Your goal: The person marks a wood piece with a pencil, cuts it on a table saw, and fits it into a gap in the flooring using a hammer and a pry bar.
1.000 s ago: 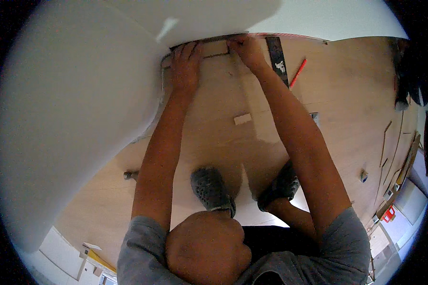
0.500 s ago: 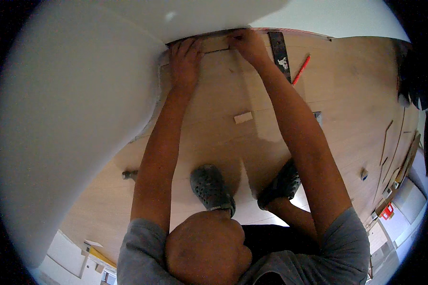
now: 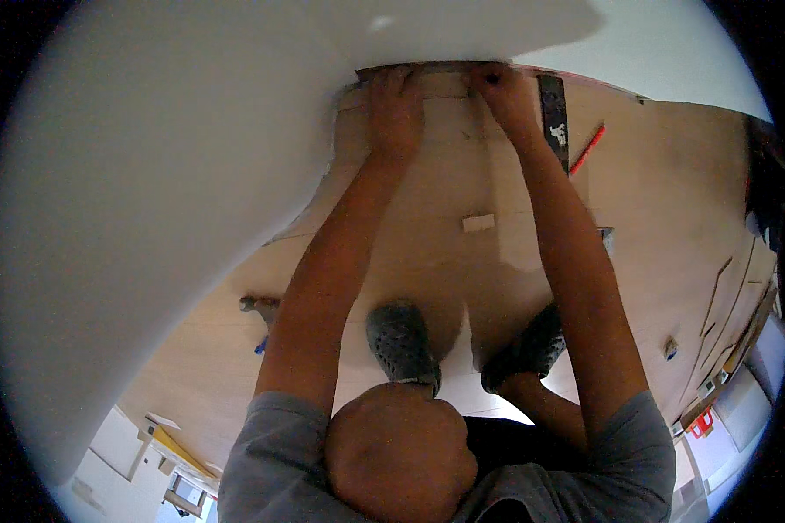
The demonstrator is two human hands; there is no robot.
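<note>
A narrow strip of wood flooring (image 3: 445, 84) lies along the foot of the far wall, beside a dark gap. My left hand (image 3: 396, 113) rests flat on its left end, with the fingers stretched toward the wall. At the strip's right end, my right hand (image 3: 508, 98) is closed with its fingers bent; whatever it may hold is hidden. Just right of that hand lies a flat black bar (image 3: 553, 109) with a pale mark. Next to the bar is a red pencil-like stick (image 3: 588, 150).
Between my arms a small wood block (image 3: 478, 223) sits on the plank floor (image 3: 419, 261). A hammer-like tool (image 3: 258, 305) lies left of my left arm. The white wall (image 3: 174, 174) curves close on the left. Thin wood strips (image 3: 717, 295) lie at the right.
The view has shifted, so the scene appears farther right. Both hands stay at the strip by the wall, the left flat and the right closed.
</note>
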